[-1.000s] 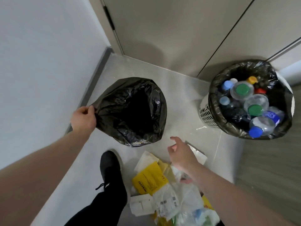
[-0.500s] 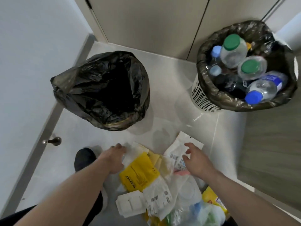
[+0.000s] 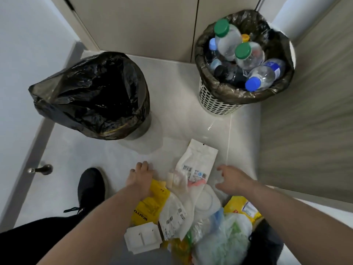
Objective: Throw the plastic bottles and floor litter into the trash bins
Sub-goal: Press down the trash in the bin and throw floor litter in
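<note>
Over the litter [image 3: 191, 203] both hands, left [image 3: 140, 178] and right [image 3: 234, 179], are hovering spread and empty, so scooping inward before lifting toward the black bin [image 3: 91, 96] looks wisest.

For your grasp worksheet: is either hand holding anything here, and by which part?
Nothing is clearly held. The left hand rests on the litter pile; the right hand hovers open at its right edge.
</note>
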The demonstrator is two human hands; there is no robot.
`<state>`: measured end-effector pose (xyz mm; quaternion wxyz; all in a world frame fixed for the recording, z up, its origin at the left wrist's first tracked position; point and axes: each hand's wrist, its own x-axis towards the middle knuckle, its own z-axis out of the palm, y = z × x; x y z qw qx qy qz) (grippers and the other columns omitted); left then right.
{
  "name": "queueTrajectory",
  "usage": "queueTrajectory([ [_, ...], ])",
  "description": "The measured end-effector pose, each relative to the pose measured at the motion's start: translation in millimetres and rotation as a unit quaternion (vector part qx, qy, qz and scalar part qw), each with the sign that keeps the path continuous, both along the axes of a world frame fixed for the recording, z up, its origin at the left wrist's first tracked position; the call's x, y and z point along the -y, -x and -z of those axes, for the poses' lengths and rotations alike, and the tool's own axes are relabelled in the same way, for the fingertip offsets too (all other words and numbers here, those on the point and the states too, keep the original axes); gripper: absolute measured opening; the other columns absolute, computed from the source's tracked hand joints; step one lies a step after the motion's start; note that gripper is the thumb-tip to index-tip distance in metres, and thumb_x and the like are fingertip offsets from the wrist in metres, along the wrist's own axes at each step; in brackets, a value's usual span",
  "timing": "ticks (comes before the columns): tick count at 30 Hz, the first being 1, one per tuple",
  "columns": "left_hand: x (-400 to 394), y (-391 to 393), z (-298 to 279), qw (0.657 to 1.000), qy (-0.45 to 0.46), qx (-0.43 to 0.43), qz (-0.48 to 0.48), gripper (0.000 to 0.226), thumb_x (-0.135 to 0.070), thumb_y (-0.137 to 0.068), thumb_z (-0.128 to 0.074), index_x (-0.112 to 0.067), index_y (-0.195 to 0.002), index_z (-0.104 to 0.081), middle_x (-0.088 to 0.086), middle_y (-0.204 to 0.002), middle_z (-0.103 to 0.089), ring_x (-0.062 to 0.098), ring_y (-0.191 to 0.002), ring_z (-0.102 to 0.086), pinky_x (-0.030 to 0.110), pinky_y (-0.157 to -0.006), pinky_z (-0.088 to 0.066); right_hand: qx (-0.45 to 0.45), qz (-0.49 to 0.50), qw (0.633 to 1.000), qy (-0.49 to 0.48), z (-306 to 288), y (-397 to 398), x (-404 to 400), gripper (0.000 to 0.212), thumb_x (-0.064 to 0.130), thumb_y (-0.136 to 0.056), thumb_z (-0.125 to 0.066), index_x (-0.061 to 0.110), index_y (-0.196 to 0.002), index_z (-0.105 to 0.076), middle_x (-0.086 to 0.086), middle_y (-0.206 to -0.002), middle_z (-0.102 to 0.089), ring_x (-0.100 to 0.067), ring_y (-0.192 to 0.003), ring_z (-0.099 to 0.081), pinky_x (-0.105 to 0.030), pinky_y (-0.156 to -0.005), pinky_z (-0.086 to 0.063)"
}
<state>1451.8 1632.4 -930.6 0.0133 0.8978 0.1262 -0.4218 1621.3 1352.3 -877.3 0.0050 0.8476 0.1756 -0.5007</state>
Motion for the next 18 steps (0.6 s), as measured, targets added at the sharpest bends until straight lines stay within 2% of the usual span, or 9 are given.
queueTrajectory([
  [3,8.8,4.1,2.3,1.0,0.012,0.024,0.005,0.062,-0.049,-0.084,-0.073,-0.02,-0.136,-0.056,0.007,-0.139,-0.042,0.03,-0.126,-0.038,0.042,-0.103,-0.041,-0.052,0.078,0.995,0.014,13.0,46.2,4.0,0.097,0.059,-0.079,-0.077,0.017,-0.155,-0.033,-0.01,-0.151,-0.049,-0.027,-0.136,-0.052,-0.034,-0.109,-0.045],
  [5,12.9,7.4,1.0,0.997,0.06,0.032,-0.043,0.05,-0.041,-0.088,-0.069,-0.026,-0.134,-0.056,0.005,-0.135,-0.05,0.029,-0.125,-0.045,0.042,-0.102,-0.044,-0.065,0.181,0.981,0.002,22.9,76.2,5.4,0.107,0.067,-0.077,-0.075,0.013,-0.156,-0.029,-0.01,-0.153,-0.046,-0.028,-0.138,-0.049,-0.033,-0.107,-0.044],
  [8,22.9,9.9,-0.8,0.986,0.118,0.032,-0.112,0.045,-0.04,-0.091,-0.068,-0.022,-0.131,-0.055,0.006,-0.132,-0.059,0.029,-0.121,-0.055,0.039,-0.1,-0.048,-0.034,0.31,0.95,-0.016,36.5,110.1,6.4,0.11,0.073,-0.073,-0.074,0.01,-0.153,-0.033,-0.011,-0.147,-0.052,-0.03,-0.132,-0.055,-0.037,-0.102,-0.049],
  [11,33.8,6.8,-4.5,0.984,0.131,0.035,-0.115,0.04,-0.038,-0.094,-0.065,-0.019,-0.128,-0.054,0.006,-0.13,-0.061,0.029,-0.119,-0.058,0.037,-0.097,-0.047,0.009,0.347,0.938,-0.023,42.6,118.9,4.5,0.093,0.061,-0.072,-0.081,0.013,-0.144,-0.046,-0.011,-0.133,-0.063,-0.03,-0.117,-0.063,-0.034,-0.089,-0.054],
  [13,39.1,0.9,-14.0,0.984,0.134,0.042,-0.11,0.037,-0.035,-0.096,-0.063,-0.019,-0.128,-0.054,0.007,-0.129,-0.062,0.029,-0.119,-0.058,0.036,-0.094,-0.046,-0.012,0.355,0.934,-0.025,38.6,109.6,-1.3,0.074,0.046,-0.075,-0.084,0.013,-0.134,-0.054,-0.009,-0.124,-0.066,-0.028,-0.11,-0.065,-0.032,-0.08,-0.053],
  [16,45.3,-10.8,-39.5,0.98,0.141,0.054,-0.127,0.032,-0.029,-0.097,-0.06,-0.019,-0.126,-0.055,0.008,-0.127,-0.062,0.031,-0.116,-0.059,0.035,-0.088,-0.046,-0.046,0.363,0.93,-0.031,17.0,89.9,-9.8,0.05,0.033,-0.077,-0.085,0.017,-0.114,-0.056,-0.005,-0.11,-0.063,-0.024,-0.098,-0.063,-0.036,-0.082,-0.057],
  [18,47.2,-18.6,-63.5,0.978,0.146,0.064,-0.137,0.03,-0.024,-0.094,-0.059,-0.018,-0.123,-0.054,0.009,-0.126,-0.062,0.032,-0.115,-0.06,0.036,-0.087,-0.046,-0.035,0.351,0.935,-0.036,-4.9,78.8,-11.5,0.05,0.032,-0.076,-0.086,0.017,-0.113,-0.057,-0.003,-0.109,-0.062,-0.022,-0.097,-0.061,-0.034,-0.082,-0.055],
])
